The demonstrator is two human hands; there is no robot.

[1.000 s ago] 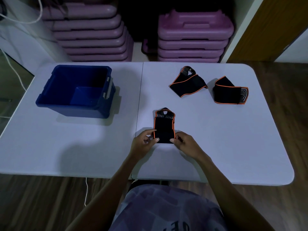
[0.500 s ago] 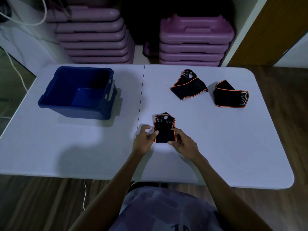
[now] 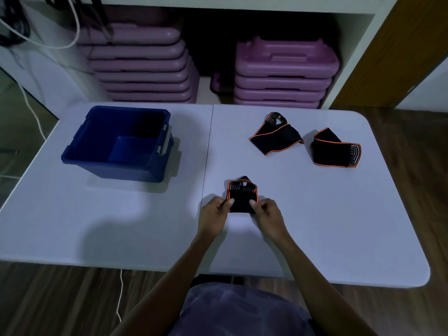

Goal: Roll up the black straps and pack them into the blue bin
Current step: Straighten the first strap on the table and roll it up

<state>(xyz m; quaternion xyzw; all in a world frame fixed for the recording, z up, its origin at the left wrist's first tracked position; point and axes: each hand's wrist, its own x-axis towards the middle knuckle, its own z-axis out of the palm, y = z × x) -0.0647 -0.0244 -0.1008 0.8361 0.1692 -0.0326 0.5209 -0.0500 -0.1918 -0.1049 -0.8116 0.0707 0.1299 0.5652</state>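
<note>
A black strap with orange edging [image 3: 241, 194] lies partly rolled on the white table [image 3: 339, 226], near its middle. My left hand [image 3: 214, 215] pinches its near left edge and my right hand [image 3: 268, 217] pinches its near right edge, thumbs on top of the roll. Two more black straps lie unrolled at the far right: one folded with a loop end [image 3: 275, 137], the other [image 3: 335, 151] to its right with grey stripes at its end. The blue bin [image 3: 80, 151] stands open at the far left, nothing visible inside.
Stacks of purple plastic steps [image 3: 283, 73] sit on the floor behind the table. A white cable [image 3: 31, 110] hangs at the left. The table's near edge [image 3: 97, 264] is just in front of my body, with wooden floor beyond it.
The strap between my hands has become shorter as the roll advanced away from me. Both hands have followed it slightly forward. The other straps and the bin have not moved.
</note>
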